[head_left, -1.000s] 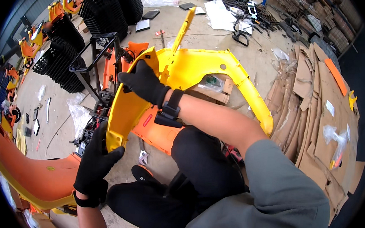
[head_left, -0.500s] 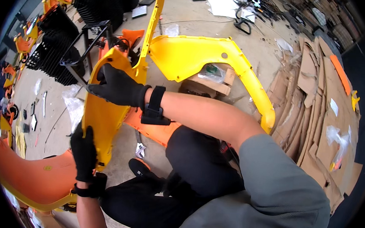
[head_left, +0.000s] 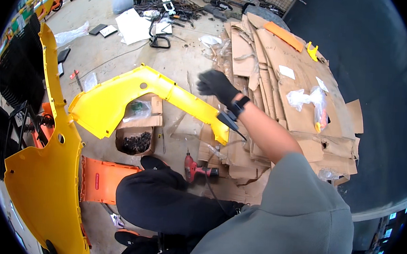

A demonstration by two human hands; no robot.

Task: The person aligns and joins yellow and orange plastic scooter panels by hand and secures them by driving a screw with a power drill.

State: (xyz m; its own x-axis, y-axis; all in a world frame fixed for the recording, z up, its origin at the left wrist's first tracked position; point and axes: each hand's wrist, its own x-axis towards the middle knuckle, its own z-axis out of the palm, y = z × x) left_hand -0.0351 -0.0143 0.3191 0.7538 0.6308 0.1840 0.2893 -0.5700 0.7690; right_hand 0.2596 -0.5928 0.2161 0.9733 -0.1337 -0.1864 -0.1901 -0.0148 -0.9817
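A large curved yellow body panel stands along the left side, its narrow arm rising upward. My left hand, in a black glove, grips the panel's lower edge; only a small part of it shows at the picture's bottom. My right hand, also gloved in black, is raised away from the panel, over the floor beside the cardboard stack. Motion blurs its fingers, and no held thing shows. A second yellow panel lies below and left of the right hand. Near my legs rests an orange panel.
A red cordless drill lies on the floor ahead of my knee. Dark small fasteners fill an open cardboard box. Flattened cardboard is stacked at right, bearing an orange strip. An adjustable wrench lies near my shoe.
My right hand has let go of the yellow panel and swung right. The view has turned right, bringing the drill and fastener box into sight; my left hand is now mostly cut off.
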